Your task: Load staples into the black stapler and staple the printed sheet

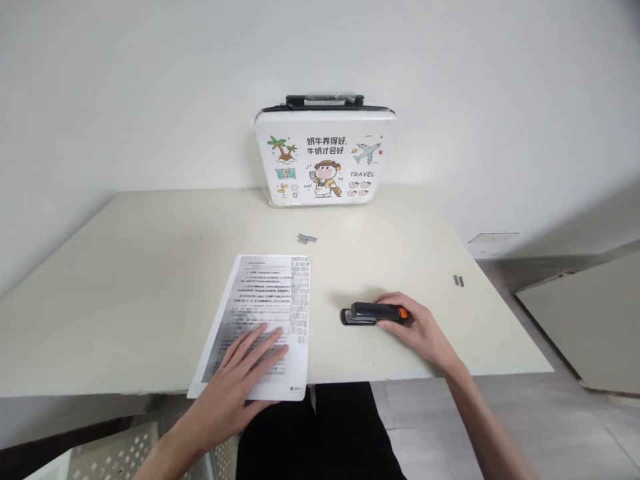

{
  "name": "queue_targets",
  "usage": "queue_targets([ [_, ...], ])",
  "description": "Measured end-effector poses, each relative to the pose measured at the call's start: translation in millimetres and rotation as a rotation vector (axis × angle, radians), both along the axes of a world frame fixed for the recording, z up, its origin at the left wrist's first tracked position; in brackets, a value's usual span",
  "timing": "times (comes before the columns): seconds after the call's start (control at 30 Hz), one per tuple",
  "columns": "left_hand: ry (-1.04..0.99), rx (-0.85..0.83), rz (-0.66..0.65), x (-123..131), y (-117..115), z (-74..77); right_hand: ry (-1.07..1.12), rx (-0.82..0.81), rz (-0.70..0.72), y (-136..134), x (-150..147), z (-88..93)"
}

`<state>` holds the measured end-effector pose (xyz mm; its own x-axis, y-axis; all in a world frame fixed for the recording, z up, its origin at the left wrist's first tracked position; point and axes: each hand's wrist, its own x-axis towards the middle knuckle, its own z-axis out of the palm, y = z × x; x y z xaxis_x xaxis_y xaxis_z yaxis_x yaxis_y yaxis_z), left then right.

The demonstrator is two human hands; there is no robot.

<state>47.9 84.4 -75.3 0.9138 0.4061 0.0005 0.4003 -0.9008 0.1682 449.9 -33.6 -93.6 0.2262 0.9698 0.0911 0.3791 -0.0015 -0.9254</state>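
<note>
A printed sheet of paper (270, 307) lies near the front edge of the cream table (150, 280). My left hand (240, 380) rests flat on its lower part, fingers stretched out. To the right, a black stapler with an orange end (367, 313) lies on the table. My right hand (415, 327) is curled around its right end, fingers wrapped over it.
A white case with cartoon travel pictures and a black handle (325, 157) stands upright against the wall at the back. A strip of staples (307, 238) lies beyond the paper; another (459, 281) lies near the table's right edge. A white perforated crate (115, 453) sits below.
</note>
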Motion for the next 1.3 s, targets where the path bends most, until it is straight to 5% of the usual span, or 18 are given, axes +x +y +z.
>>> queue_targets([
  [0.47,-0.133,0.029,0.022,79.7,-26.6,-13.4,-0.006,-0.022,-0.007,-0.9,-1.3,1.4],
  [0.97,-0.146,-0.028,-0.051,100.9,-28.5,-3.6,-0.021,-0.013,0.053,-1.5,1.2,2.4],
  [1.17,-0.096,-0.177,-0.089,104.3,-5.3,10.3,-0.134,-0.065,0.111,0.4,9.5,12.6],
  [1.3,-0.148,-0.133,-0.056,124.9,18.8,2.3,-0.173,-0.098,0.089,8.2,9.2,23.2],
])
